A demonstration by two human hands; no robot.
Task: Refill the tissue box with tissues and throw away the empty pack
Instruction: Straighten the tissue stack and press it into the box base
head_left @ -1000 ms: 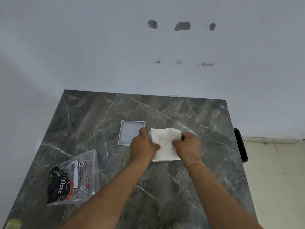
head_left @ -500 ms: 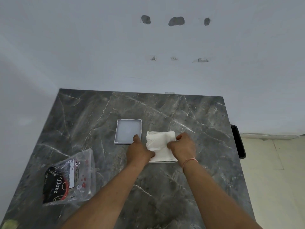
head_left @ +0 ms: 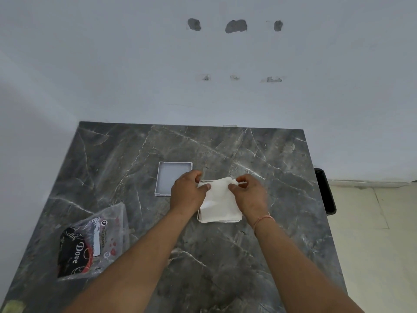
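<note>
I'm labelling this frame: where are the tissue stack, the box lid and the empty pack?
tissue stack (head_left: pixel 220 205), head view, middle of the top sheet.
box lid (head_left: pixel 168 179), head view, its inner face.
empty pack (head_left: pixel 90 242), head view, printed label.

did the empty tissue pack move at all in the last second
No. The empty pack lies in the same spot near the table's front left corner, same tilt; its slight shift in the picture matches the camera's, as the table edges shift alike.

1. Left hand (head_left: pixel 187 192) and right hand (head_left: pixel 249 195) pinch the far edge of the white tissue stack (head_left: pixel 220 203), which sits in a white rectangular box (head_left: pixel 222 220).
2. Shallow white rectangular lid (head_left: pixel 172 178) lies just left of it, on the grey marble table (head_left: pixel 225 256).
3. Clear plastic "Dove" tissue pack (head_left: pixel 90 242) lies near-left, well apart.
</note>
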